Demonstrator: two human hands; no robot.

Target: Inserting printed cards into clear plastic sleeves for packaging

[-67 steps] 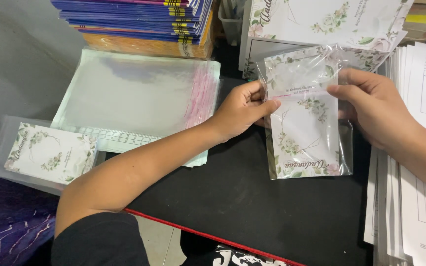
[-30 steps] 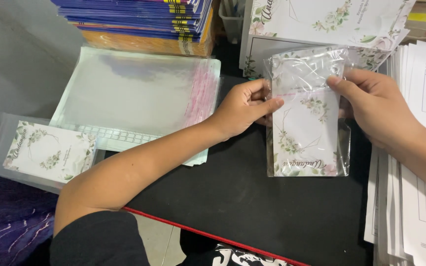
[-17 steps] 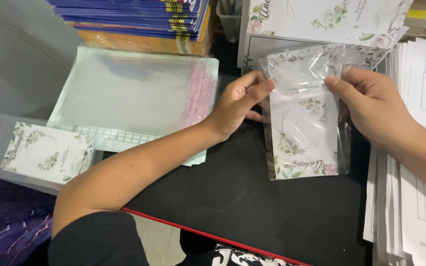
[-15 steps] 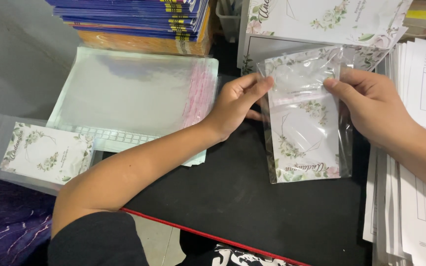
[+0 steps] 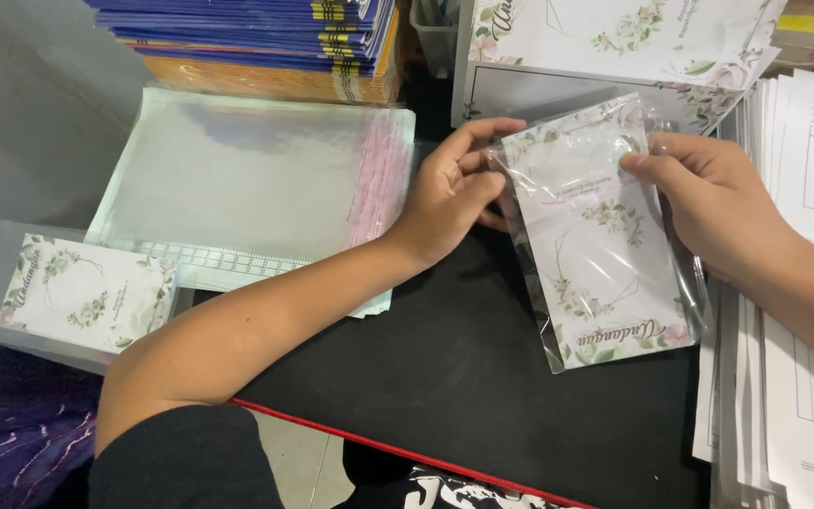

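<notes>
My left hand (image 5: 445, 193) and right hand (image 5: 708, 203) pinch the clear plastic sleeve (image 5: 605, 236) holding a white floral-printed card (image 5: 605, 283), top flap crinkled.

A stack of clear plastic sleeves (image 5: 247, 179) with pink adhesive strips lies on the black table (image 5: 463, 377) below a pile of blue-edged books (image 5: 256, 42) — at far left a sleeved floral card (image 5: 82, 297), at right stacks of printed paper sheets (image 5: 803, 283).
</notes>
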